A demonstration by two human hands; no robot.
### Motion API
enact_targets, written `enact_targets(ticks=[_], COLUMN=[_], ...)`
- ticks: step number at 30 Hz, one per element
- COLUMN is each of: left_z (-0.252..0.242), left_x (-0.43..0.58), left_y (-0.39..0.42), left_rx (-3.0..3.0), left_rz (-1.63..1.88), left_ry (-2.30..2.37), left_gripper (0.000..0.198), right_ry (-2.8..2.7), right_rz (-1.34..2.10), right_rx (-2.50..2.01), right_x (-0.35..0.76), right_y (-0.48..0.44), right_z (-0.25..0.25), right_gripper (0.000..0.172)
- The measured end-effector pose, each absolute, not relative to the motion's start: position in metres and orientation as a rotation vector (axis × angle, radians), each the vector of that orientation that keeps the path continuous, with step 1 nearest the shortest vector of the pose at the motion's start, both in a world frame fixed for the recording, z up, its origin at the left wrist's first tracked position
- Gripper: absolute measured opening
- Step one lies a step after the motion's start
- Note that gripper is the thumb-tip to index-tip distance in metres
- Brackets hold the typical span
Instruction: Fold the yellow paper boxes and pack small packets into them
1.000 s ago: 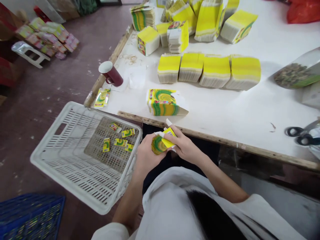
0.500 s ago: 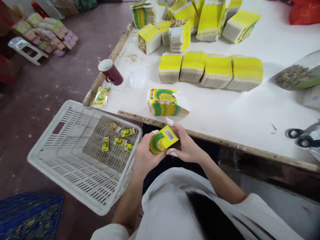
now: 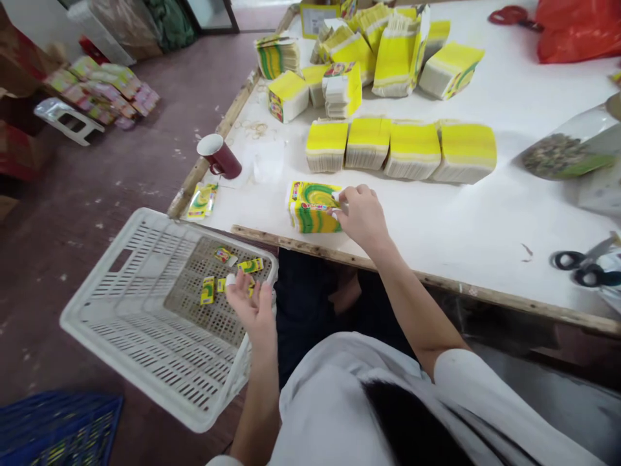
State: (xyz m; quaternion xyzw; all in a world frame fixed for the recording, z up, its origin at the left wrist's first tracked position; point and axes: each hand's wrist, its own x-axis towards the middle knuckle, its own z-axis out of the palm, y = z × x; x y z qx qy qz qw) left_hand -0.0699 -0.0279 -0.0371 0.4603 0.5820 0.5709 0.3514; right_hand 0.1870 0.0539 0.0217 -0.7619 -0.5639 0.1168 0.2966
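My left hand [image 3: 250, 304] is over the right side of the white basket [image 3: 140, 369], fingers apart and holding nothing. Several small yellow-green boxes lie on the basket's floor, among them one box [image 3: 207, 290] left of my fingers. On the white table, my right hand [image 3: 361, 217] pinches the right end of a stack of flat yellow-green cartons [image 3: 315, 207] near the front edge. White coverings show on some fingertips of both hands.
Behind the stack stands a row of yellow carton bundles [image 3: 414, 149], with more bundles [image 3: 398, 58] farther back. A maroon mug [image 3: 226, 160] stands at the left edge. Black-handled scissors [image 3: 585, 266] and a clear bag [image 3: 557, 152] lie right.
The small box that was between both hands is no longer in them. My left hand has moved left over the basket and opened; my right hand has moved up to the carton stack.
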Motion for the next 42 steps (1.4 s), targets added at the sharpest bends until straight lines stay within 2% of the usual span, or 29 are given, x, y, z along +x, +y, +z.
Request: enact_targets(ticks=[5, 8, 10, 12, 16, 20, 24, 27, 31, 33, 36, 37, 39, 42], left_z=[-0.036, -0.03, -0.025, -0.022, -0.024, -0.028, -0.019, -0.013, -0.02, -0.027, -0.03, -0.028, -0.018, 0.003], left_x=[-0.045, -0.032, -0.022, -0.013, -0.003, 0.0, 0.004, 0.007, 0.001, -0.005, -0.016, -0.02, -0.032, -0.055], left_y=[-0.029, -0.022, -0.017, -0.013, -0.019, -0.031, -0.022, -0.013, -0.019, -0.026, -0.029, -0.027, -0.019, -0.004], left_rx=[1.1, 0.973, 0.865, 0.801, 1.011, 1.229, 0.886, 0.694, 0.743, 0.822, 0.868, 0.867, 0.869, 0.951], left_rz=[1.338, 1.249, 1.227, 1.256, 1.344, 1.216, 1.382, 1.552, 1.403, 1.358, 1.321, 1.308, 1.25, 1.118], left_ry=[1.264, 1.007, 0.893, 0.899, 1.116, 1.114, 0.982, 0.96, 1.028, 1.06, 1.135, 1.142, 1.087, 0.952], left_gripper=[0.058, 0.063, 0.065, 0.058, 0.047, 0.051, 0.056, 0.06, 0.067, 0.059, 0.037, 0.035, 0.047, 0.075], right_ry=[-1.458, -1.485, -1.617, -1.757, -1.459, -1.272, -1.336, -1.398, -1.214, -1.138, -1.153, -1.193, -1.332, -1.666], right_rz=[0.31, 0.37, 0.577, 0.857, 1.149, 1.325, 1.484, 1.459, 1.373, 1.365, 1.367, 1.32, 1.119, 0.717], right_rx=[-1.962, -1.773, -1.569, -1.338, -1.184, -1.085, -1.047, -1.147, -1.207, -1.141, -1.105, -1.122, -1.156, -1.175], right_x=[0.189, 0.179, 0.166, 0.151, 0.134, 0.132, 0.124, 0.115, 0.117, 0.124, 0.137, 0.141, 0.151, 0.165], right_y=[0.048, 0.025, 0.001, -0.022, -0.047, -0.048, -0.05, -0.055, -0.055, -0.054, -0.052, -0.051, -0.051, -0.052], right_z=[0.031, 0.038, 0.038, 0.032, 0.01, -0.005, -0.007, -0.006, -0.01, -0.012, -0.01, -0.009, -0.004, 0.005], right_gripper=[0.024, 0.02, 0.021, 0.021, 0.015, 0.025, 0.035, 0.041, 0.042, 0.035, 0.018, 0.012, 0.005, 0.02])
